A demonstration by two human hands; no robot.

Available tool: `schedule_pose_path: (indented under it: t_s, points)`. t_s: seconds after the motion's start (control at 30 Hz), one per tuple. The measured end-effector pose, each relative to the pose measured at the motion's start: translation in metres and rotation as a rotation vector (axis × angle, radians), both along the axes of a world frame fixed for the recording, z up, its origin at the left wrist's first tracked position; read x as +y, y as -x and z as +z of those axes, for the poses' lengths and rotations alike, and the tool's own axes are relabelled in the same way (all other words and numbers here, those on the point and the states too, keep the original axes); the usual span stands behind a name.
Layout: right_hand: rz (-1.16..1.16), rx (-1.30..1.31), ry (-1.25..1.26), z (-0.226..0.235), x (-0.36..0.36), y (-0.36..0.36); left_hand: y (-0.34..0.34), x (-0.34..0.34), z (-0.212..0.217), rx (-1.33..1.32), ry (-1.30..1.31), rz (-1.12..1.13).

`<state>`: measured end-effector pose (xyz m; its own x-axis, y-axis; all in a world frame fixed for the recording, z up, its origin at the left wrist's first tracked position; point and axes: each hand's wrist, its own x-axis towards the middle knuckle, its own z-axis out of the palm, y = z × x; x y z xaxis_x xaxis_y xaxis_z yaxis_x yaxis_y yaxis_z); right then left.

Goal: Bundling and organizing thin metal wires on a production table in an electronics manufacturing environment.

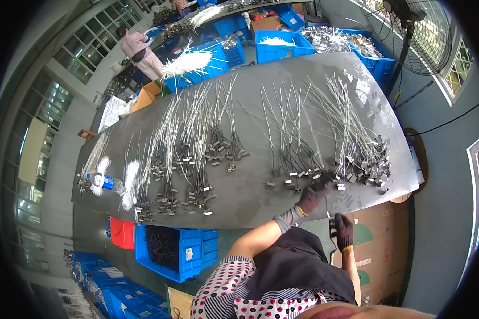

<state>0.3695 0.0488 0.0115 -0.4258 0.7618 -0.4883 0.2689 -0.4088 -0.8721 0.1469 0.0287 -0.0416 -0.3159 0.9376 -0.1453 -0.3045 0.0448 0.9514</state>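
Note:
My left hand (312, 199), in a dark glove with a grey cuff, reaches over the table's near edge. Its fingers are closed beside small metal-grey blocks; what they hold is too dark to make out. Lower and to the right, my right hand (344, 232), also dark-gloved, is closed on a thin pale wire (328, 208) that rises toward the left hand. Around the left hand lie wires with end blocks: a spread group (287, 127) to its left and a dense bundle (348, 119) to its right. Their blocks (364, 167) point toward me.
More wire bundles (170, 133) cover the left of the grey table (250, 191), near a plastic bottle (105, 182) and white tied bundles (129, 186). Blue crates (197, 255) stand below the near edge. Beyond are filled crates (285, 52), a fan (410, 26) and a person (138, 50).

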Motion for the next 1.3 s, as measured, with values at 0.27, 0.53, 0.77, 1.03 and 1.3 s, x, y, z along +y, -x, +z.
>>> schedule_pose_path:
  t_s: [0.27, 0.53, 0.77, 1.03, 1.3]
  points:
    - [-0.120, 0.022, -0.017, 0.024, 0.058, 0.092, -0.019, 0.009, 0.020, 0.272, -0.006, 0.135]
    - [0.109, -0.857, -0.634, -0.020, 0.111, 0.115, 0.052, 0.014, 0.001, 0.904, 0.095, 0.379]
    - [-0.036, -0.537, -0.571, -0.034, 0.106, 0.104, 0.050, 0.003, 0.002, -0.175, 0.044, 0.082]
    - [-0.216, 0.119, -0.202, 0.006, 0.019, 0.010, -0.018, 0.000, 0.013, 0.042, 0.403, -0.031]
    - [0.023, -0.400, 0.195, -0.002, -0.113, -0.122, -0.065, 0.021, -0.030, -0.635, 0.366, -0.192]
